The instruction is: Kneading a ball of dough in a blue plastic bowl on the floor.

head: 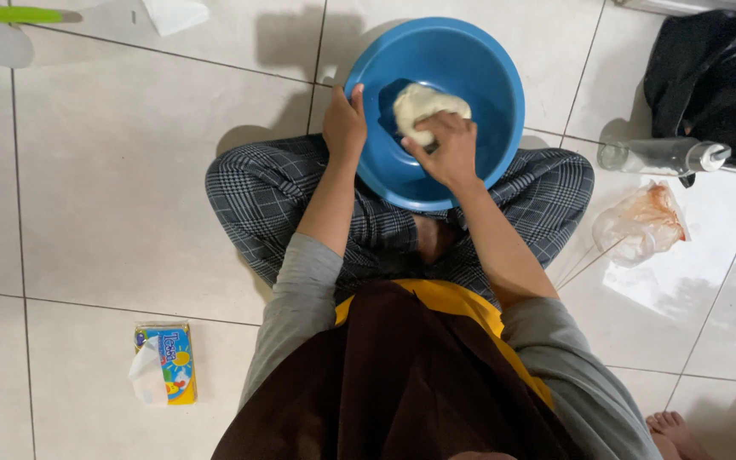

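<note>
The person sits cross-legged on the pale tiled floor [112, 187], with a round blue plastic basin [479, 68] propped on the lap and tilted toward the body; inside it lies a pale, soft lump of dough [423, 104], just left of the basin's middle and toward the near wall.

The right hand [446, 152] is the one on the dough; it comes in over the near rim, fingers curled down and closed about the lump's near edge, so the dough lies directly ahead of and under those fingers, its longer side running roughly across the basin from left to right; how hard the fingers press cannot be told. The left hand [344, 123] is not on the dough at all; it is closed around the basin's left rim, thumb inside and the rest hidden outside, steadying it; the dough sits just to its right, near but apart.

Around the person: a small tissue pack in yellow and blue [166, 362] on the floor to the left; a clear plastic bottle [662, 156] lying on its side and a crumpled clear plastic bag with reddish smears [641, 223] to the right; a black plastic bag [713, 72] beyond them.
</note>
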